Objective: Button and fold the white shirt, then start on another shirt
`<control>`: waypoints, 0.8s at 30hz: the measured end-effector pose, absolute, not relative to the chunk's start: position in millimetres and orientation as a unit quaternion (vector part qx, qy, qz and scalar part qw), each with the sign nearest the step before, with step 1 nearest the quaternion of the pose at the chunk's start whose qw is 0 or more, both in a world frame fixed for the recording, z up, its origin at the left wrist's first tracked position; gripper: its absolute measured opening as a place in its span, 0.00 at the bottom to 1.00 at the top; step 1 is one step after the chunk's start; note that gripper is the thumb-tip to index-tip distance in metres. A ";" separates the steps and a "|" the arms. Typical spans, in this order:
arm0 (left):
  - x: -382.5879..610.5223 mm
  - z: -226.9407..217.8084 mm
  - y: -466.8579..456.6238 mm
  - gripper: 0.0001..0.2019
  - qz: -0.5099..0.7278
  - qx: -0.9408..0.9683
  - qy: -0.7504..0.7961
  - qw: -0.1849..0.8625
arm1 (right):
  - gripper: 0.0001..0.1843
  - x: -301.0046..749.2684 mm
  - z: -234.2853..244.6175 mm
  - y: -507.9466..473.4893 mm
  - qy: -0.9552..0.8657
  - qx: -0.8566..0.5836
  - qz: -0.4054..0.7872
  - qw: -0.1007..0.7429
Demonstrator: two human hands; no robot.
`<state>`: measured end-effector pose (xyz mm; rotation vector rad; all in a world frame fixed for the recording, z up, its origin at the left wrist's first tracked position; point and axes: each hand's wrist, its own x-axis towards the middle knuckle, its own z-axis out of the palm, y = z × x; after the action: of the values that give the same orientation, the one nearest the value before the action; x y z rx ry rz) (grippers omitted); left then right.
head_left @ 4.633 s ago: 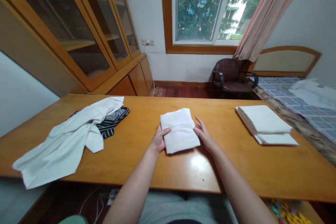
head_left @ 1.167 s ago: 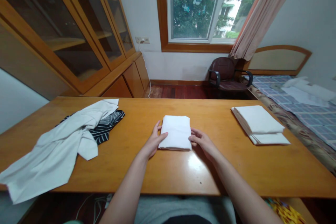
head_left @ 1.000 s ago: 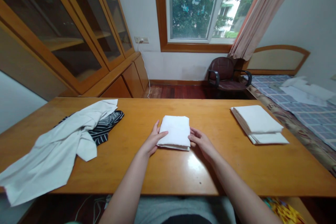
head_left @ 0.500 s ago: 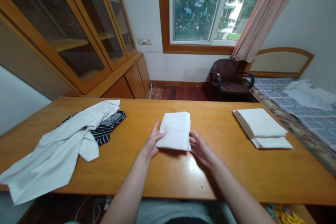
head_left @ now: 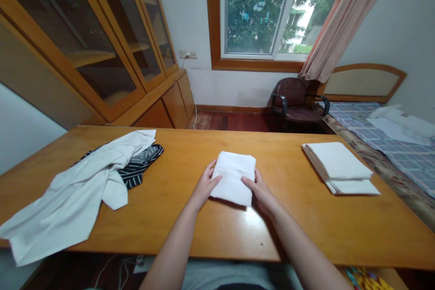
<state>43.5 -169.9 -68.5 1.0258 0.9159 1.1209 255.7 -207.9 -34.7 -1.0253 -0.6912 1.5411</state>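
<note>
A folded white cloth [head_left: 234,176] is held just above the middle of the wooden table [head_left: 190,217], its near edge lifted with a shadow under it. My left hand [head_left: 205,185] grips its left side, thumb on top and fingers underneath. My right hand [head_left: 260,190] grips its right side the same way, thumb over the near right corner. Both forearms reach in from the bottom of the view.
A loose white garment [head_left: 71,190] lies over a dark striped one [head_left: 141,165] on the table's left. A stack of folded white cloths [head_left: 340,167] sits on the right. Beyond stand a glass-door cabinet [head_left: 102,41], a chair [head_left: 295,99], a window and a bed [head_left: 397,145].
Both hands have slid under the folded cloth's sides and lifted it off the table, shifting it slightly right and turning it a little. Earlier they were pressing it flat.
</note>
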 end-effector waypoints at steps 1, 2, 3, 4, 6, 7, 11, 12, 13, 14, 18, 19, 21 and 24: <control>43.1 -68.7 -169.8 0.41 0.487 0.445 0.404 0.633 | 0.34 257.2 -35.6 -207.8 -0.299 -0.434 0.651 0.547; 42.7 -68.6 -169.7 0.41 0.485 0.443 0.406 0.635 | 0.34 258.7 -36.9 -207.7 -0.303 -0.437 0.650 0.543; 42.2 -68.6 -169.6 0.41 0.485 0.441 0.408 0.636 | 0.34 260.2 -38.4 -207.4 -0.307 -0.440 0.648 0.541; 41.9 -68.9 -169.5 0.41 0.485 0.440 0.409 0.635 | 0.34 261.6 -40.1 -207.2 -0.309 -0.445 0.645 0.539; 41.8 -70.5 -168.8 0.41 0.489 0.442 0.413 0.629 | 0.35 264.2 -42.8 -207.0 -0.312 -0.456 0.636 0.538; 42.0 -71.8 -168.3 0.41 0.490 0.442 0.416 0.625 | 0.34 265.5 -43.8 -207.0 -0.313 -0.461 0.631 0.540; 42.5 -75.7 -166.4 0.40 0.501 0.433 0.425 0.617 | 0.33 273.8 -44.7 -206.0 -0.307 -0.466 0.611 0.562; 42.3 -75.2 -166.4 0.39 0.506 0.424 0.425 0.619 | 0.33 278.0 -44.1 -204.6 -0.303 -0.468 0.603 0.571; 41.9 -73.9 -166.7 0.37 0.512 0.413 0.421 0.624 | 0.33 283.6 -43.1 -202.6 -0.297 -0.472 0.590 0.584; 41.4 -71.8 -167.3 0.35 0.517 0.401 0.415 0.632 | 0.34 290.8 -41.5 -199.9 -0.289 -0.478 0.573 0.600; 39.5 -61.1 -170.8 0.32 0.527 0.371 0.381 0.663 | 0.34 338.0 -26.2 -183.9 -0.236 -0.505 0.463 0.689; 39.3 -59.0 -171.5 0.32 0.528 0.370 0.376 0.666 | 0.34 354.1 -20.5 -179.8 -0.217 -0.507 0.427 0.717; 39.2 -56.6 -172.3 0.31 0.528 0.370 0.369 0.669 | 0.34 389.3 -9.0 -173.3 -0.188 -0.511 0.365 0.755; 39.3 -56.4 -172.1 0.31 0.526 0.374 0.363 0.672 | 0.33 442.1 4.3 -168.6 -0.154 -0.524 0.287 0.787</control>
<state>39.3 -172.1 -56.4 0.8412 0.8182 1.1851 442.1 -168.6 4.3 -1.1301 -0.3319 0.6180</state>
